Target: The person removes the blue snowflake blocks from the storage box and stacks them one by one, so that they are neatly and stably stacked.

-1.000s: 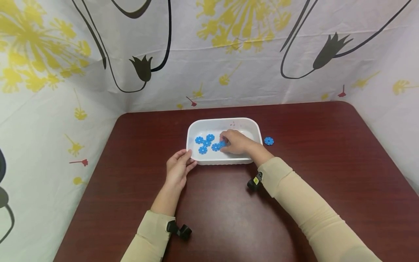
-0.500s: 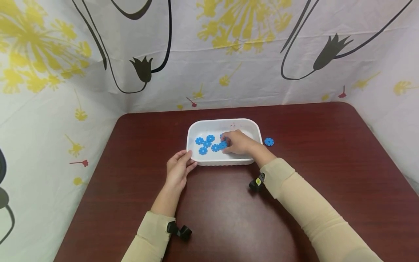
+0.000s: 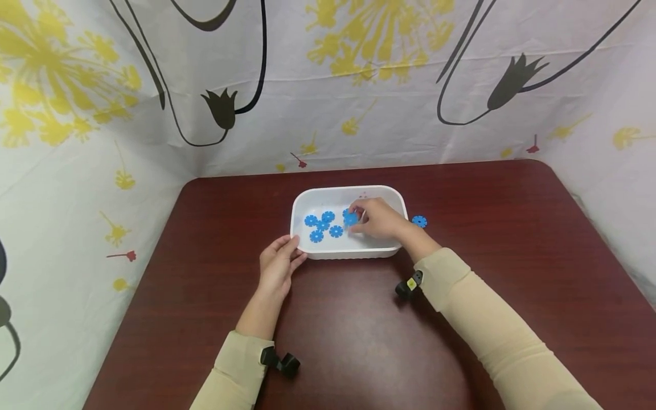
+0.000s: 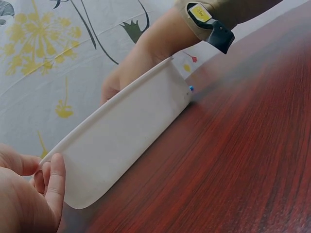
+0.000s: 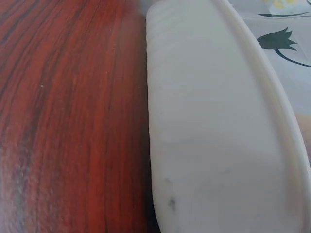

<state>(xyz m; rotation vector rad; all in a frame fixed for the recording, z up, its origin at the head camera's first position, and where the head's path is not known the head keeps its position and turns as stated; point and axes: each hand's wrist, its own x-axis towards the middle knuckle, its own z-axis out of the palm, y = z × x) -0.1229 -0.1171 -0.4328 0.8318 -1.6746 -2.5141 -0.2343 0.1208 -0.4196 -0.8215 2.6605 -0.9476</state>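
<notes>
A white plastic tray (image 3: pixel 348 254) holds several small blue notched discs (image 3: pixel 316 236), most of them lying in its left half. My left hand (image 3: pixel 275 266) grips the tray's near left corner, thumb at the rim and fingers against the outer wall. In the left wrist view that hand (image 4: pixel 29 194) holds the rim from outside. Over the middle of the tray, my right hand (image 3: pixel 379 220) pinches one blue disc (image 3: pixel 351 219) between thumb and fingers. Another disc is partly hidden behind it. In the right wrist view, the tray wall (image 5: pixel 209 111) hides nearly all of the right hand.
One loose blue disc (image 3: pixel 419 221) lies on the dark red table (image 3: pixel 348 330) just right of the tray. A white cloth with flower prints (image 3: pixel 328 125) hangs behind the table and along its sides.
My right hand has drawn the pinched disc up and slightly back, away from the disc beside it, and shifted a little to the right. The left hand stays on the tray corner.
</notes>
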